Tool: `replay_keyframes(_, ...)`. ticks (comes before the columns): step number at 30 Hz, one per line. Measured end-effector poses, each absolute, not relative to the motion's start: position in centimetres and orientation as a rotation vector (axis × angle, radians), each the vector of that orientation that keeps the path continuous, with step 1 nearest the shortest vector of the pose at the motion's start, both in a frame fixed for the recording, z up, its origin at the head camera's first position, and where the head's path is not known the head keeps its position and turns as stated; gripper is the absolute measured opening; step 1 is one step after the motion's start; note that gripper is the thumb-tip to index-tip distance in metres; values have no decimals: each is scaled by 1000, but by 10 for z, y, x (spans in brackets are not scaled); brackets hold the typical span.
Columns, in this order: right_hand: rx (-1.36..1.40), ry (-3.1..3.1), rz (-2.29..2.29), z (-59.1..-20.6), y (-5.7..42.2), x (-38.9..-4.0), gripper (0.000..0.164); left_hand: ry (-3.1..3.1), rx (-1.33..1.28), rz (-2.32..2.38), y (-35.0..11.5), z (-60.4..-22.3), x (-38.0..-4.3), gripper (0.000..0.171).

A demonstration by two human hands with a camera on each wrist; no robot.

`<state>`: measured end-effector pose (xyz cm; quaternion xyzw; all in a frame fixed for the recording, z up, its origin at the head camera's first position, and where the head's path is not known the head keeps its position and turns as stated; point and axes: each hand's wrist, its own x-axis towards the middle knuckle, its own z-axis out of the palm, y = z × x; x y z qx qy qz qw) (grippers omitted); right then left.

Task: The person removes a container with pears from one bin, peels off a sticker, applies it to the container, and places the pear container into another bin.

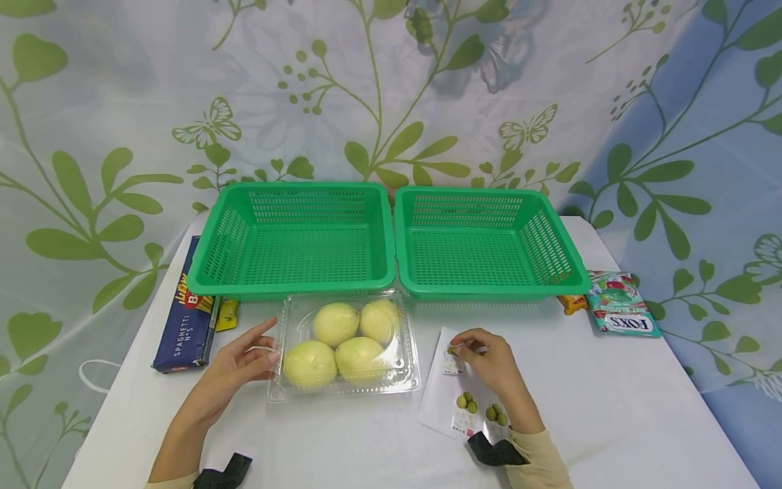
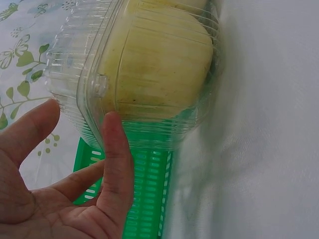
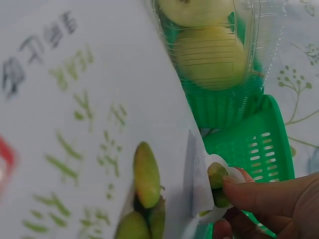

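Note:
A clear plastic clamshell box [image 1: 408, 380] of several round pale-yellow fruits [image 1: 310, 365] lies before the left green basket. My left hand [image 1: 235, 363] is at its left side, fingers loosely spread; in the left wrist view one fingertip is right at the box's rim [image 2: 94, 94]. To the right, a white sheet of stickers [image 1: 435, 401] printed with green fruit lies on the table. My right hand [image 1: 491, 360] pinches a sticker [image 3: 218, 171] between thumb and fingers at the sheet's far part. In the right wrist view this sticker is partly lifted and its edge bends up.
Two green plastic baskets [image 1: 293, 286] [image 1: 489, 288] stand side by side at the back. A blue spaghetti box [image 1: 186, 333] and a small yellow packet [image 1: 227, 315] lie at left. A Fox's candy bag [image 1: 623, 305] and an orange packet [image 1: 573, 303] are at right.

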<state>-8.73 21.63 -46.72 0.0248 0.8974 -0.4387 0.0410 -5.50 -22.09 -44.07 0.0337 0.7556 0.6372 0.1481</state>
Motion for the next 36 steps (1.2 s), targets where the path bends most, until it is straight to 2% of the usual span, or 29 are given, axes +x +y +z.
replay_keyframes(13,95,2779,-1320,-455,218,-88,16,2158,119,1838,-222,-441,-54,64)
replay_keyframes(18,53,2762,-1354,-452,218,-89,15,2158,120,1838,-223,-441,-54,64)
replay_keyframes(26,-15,2802,-1378,-443,215,-92,22,2157,105,1830,-223,-439,-53,65)
replay_keyframes(36,-159,2848,-1447,-418,206,-96,24,2159,138,1833,-225,-437,-51,65)
